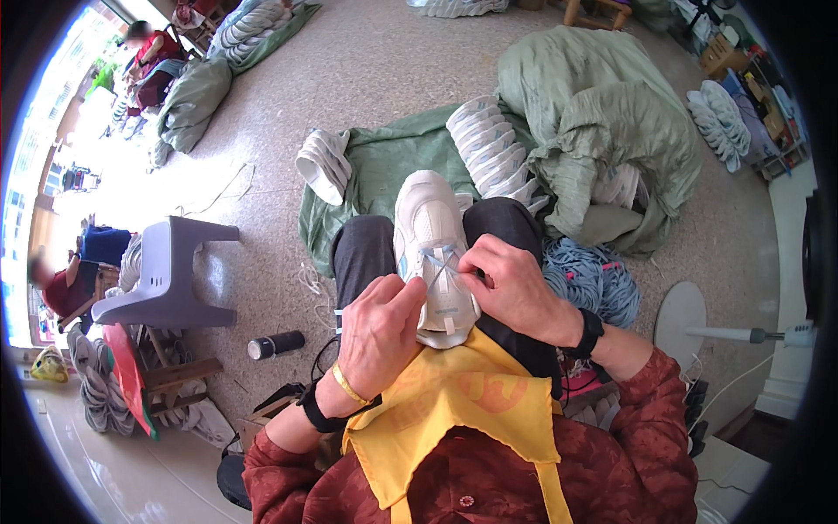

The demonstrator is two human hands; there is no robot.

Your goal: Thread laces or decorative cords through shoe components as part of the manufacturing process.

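With our right hand (pixel 513 286) we pinched the blue lace (pixel 443 259); our left hand (pixel 377 332) curled beside it, and we couldn't tell what its fingers gripped. The white shoe (pixel 425 210) lay between our knees, toe outward, green cloth (pixel 388 162) beyond.

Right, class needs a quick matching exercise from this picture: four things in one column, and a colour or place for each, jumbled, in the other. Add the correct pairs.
Column one
1. Plastic stool
2. Shoe with crossed laces
3. Apron
4. Heap of cords

Column two
A. Yellow, worn by the person
B. Light blue, on the floor to the person's right
C. Greyish purple, to the person's left
D. Between the left hand and right hand

Right pairs: 1-C, 2-D, 3-A, 4-B
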